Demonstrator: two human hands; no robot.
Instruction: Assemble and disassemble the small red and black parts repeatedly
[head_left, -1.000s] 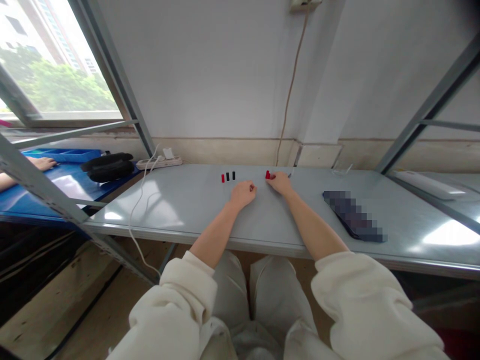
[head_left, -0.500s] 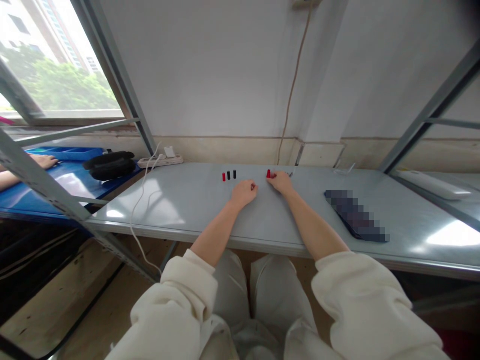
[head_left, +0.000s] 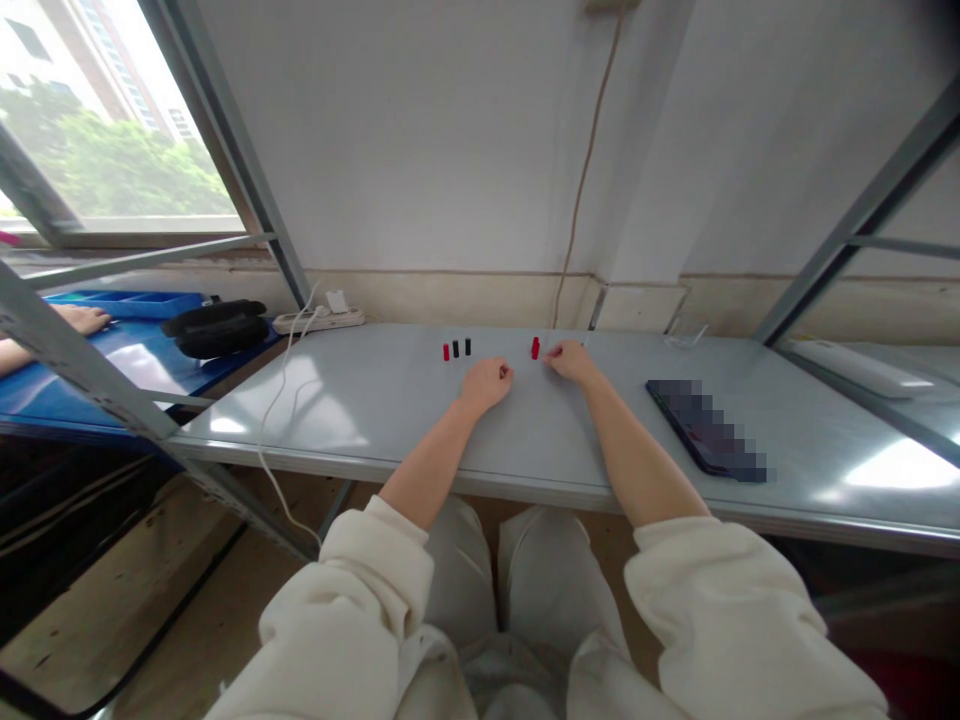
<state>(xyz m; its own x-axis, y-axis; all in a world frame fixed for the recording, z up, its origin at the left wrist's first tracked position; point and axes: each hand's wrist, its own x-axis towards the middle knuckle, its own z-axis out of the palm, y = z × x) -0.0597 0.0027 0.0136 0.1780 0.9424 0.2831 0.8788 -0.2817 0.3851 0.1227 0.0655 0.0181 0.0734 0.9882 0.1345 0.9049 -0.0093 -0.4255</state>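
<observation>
- Facing a grey table [head_left: 405, 425] against a pale wall [head_left: 435, 140], beside a window [head_left: 139, 160] at left.
- Lining up beyond the left hand [head_left: 484, 385]: a red cylinder [head_left: 446, 352], two black cylinders [head_left: 456, 349].
- Drew the right hand [head_left: 574, 362] off the red piece [head_left: 535, 348] since half a second ago, leaving it on the table, just beside.
- Holding right fingers [head_left: 556, 354] narrow, left ones curled; cannot tell whether around anything.

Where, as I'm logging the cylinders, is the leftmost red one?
In the head view, the leftmost red cylinder stands beyond the left hand, just left of two black cylinders.
</observation>
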